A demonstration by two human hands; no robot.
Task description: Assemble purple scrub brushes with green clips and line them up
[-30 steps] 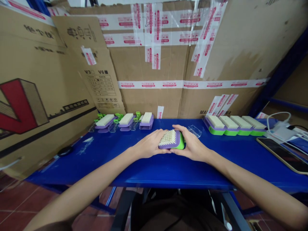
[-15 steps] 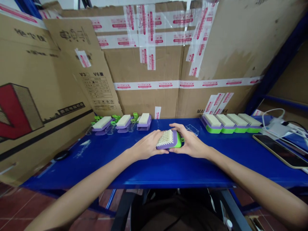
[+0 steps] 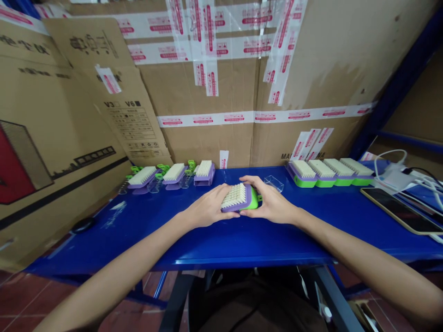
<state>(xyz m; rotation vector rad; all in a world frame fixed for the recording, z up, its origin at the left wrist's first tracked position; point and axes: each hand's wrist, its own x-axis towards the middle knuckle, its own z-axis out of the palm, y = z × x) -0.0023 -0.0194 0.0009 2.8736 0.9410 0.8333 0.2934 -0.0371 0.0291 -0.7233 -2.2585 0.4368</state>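
Observation:
Between my two hands, above the blue table, is a scrub brush (image 3: pixel 236 197) with cream bristles, a purple rim and a green body. Its bristles face up and toward me, tilted. My left hand (image 3: pixel 209 205) grips its left end, thumb near the bristles. Fingers of my right hand (image 3: pixel 268 200) curl round the green right end. A small green piece (image 3: pixel 259 198) shows beside the right palm; whether it is joined to the brush I cannot tell. Just behind my right hand lies a clear plastic piece (image 3: pixel 274 183).
At the back left stand purple brush heads (image 3: pixel 204 171) with green and clear parts (image 3: pixel 161 170) between them. Several green-bodied brushes (image 3: pixel 321 171) line the back right. A phone (image 3: pixel 403 210), a white charger with cables (image 3: pixel 398 175) and a black ring (image 3: pixel 83 224) lie on the blue table (image 3: pixel 221 244). Cardboard (image 3: pixel 207 143) walls the back.
The camera view has shifted slightly, moving the scene a little left and up. Both hands still hold the brush, in nearly the same pose.

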